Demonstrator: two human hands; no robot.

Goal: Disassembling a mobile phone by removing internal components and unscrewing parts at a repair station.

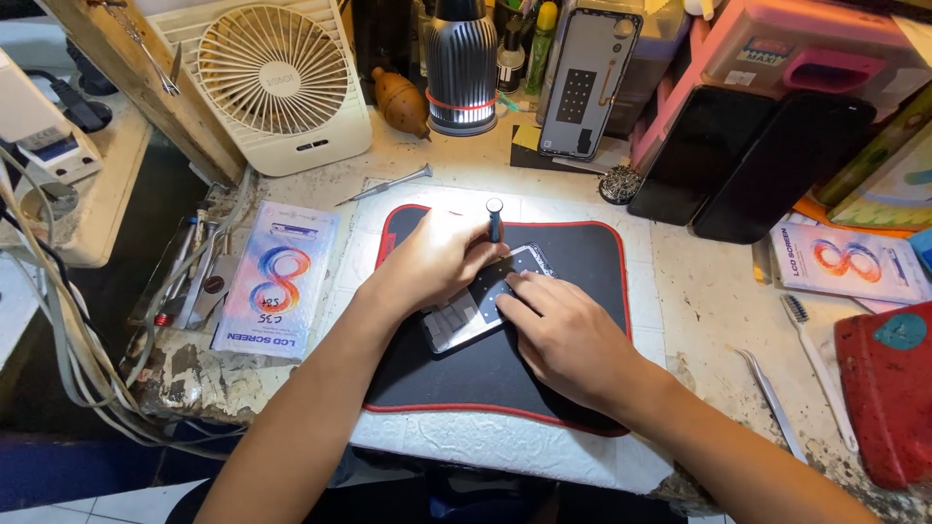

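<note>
We see the opened phone (pixel 481 306) lying diagonally beneath both hands; left hand (pixel 437 262) grips a screwdriver (pixel 494 219) upright, right hand (pixel 563 335) presses flat, fingers released.

A white fan (pixel 275 82) stood at the counter's (pixel 699 301) back left, a lamp (pixel 461 63) beside it. Tweezers (pixel 772 403) and a toothbrush (pixel 818 364) lay at right, near a red box (pixel 888 398).

Phone repair workshop: opened phone (pixel 482 303), tweezers (pixel 772 400), screwdriver (pixel 386 184).
</note>
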